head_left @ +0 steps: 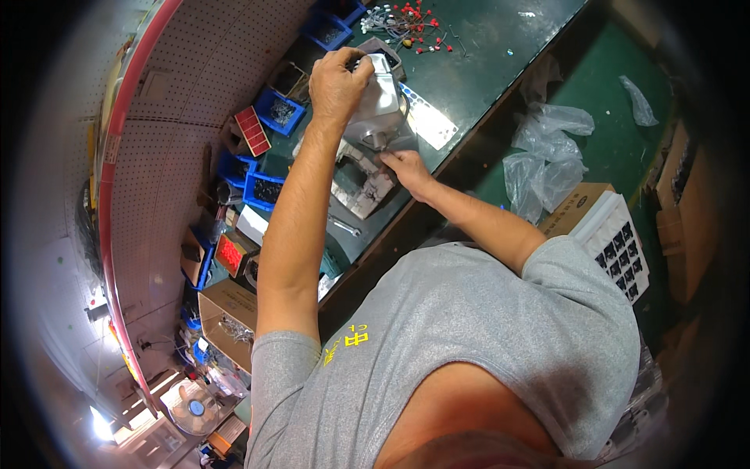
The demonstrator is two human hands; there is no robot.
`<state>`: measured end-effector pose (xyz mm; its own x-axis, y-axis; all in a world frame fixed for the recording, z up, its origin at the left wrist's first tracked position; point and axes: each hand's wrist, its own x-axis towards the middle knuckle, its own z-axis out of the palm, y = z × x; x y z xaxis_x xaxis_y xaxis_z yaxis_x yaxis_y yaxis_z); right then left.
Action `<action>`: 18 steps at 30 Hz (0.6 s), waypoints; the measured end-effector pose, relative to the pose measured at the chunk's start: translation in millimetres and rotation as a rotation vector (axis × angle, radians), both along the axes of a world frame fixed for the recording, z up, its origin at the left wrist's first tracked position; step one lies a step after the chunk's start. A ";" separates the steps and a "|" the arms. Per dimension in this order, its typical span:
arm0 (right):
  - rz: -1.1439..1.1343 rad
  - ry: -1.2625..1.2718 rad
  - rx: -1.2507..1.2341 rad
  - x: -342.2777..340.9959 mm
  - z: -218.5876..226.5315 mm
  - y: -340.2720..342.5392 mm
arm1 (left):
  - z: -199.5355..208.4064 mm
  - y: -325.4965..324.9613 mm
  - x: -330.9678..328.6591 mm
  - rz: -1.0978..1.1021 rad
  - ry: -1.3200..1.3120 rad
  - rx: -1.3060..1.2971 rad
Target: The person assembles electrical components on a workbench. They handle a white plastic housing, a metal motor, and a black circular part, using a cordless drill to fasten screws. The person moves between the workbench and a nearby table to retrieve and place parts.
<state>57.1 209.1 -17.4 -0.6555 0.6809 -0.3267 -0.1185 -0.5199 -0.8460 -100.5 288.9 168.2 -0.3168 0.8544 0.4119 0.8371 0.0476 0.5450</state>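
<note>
A silver box-shaped metal housing stands tilted over the bench. Its far upper edge is gripped by my left hand, the fingers curled over the rim. A short round metal stub sticks out of the housing's near end. Right beside that stub, my right hand is closed, thumb and fingers pinched together; what is between them is too small to make out. Just under the housing lies a worn whitish block-like fixture with a dark gap in it. A wrench rests near the fixture.
Blue bins of small parts line the pegboard wall. Red and white capped wires lie on the far bench. A white sheet with round holes is beside the housing. Plastic bags and a carton are on the floor side.
</note>
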 end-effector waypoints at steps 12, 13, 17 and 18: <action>-0.232 -0.490 0.262 0.6 -6.0 30.8 | 2.4 -6.6 -4.2 -0.051 0.073 0.014; -0.283 -0.522 0.267 -1.9 -2.3 28.0 | 1.9 -6.8 -4.8 -0.050 0.078 0.015; -0.291 -0.483 0.089 3.6 6.1 31.3 | 2.6 -5.1 -3.3 -0.043 0.086 0.023; -0.241 -0.433 0.047 8.6 1.6 35.0 | 1.0 -4.9 -3.5 -0.044 0.085 0.042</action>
<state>65.7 244.2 -15.8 -0.2886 0.8169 -0.4994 0.1370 -0.4810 -0.8659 -104.0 284.0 169.2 -0.2417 0.8481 0.4715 0.8813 -0.0115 0.4724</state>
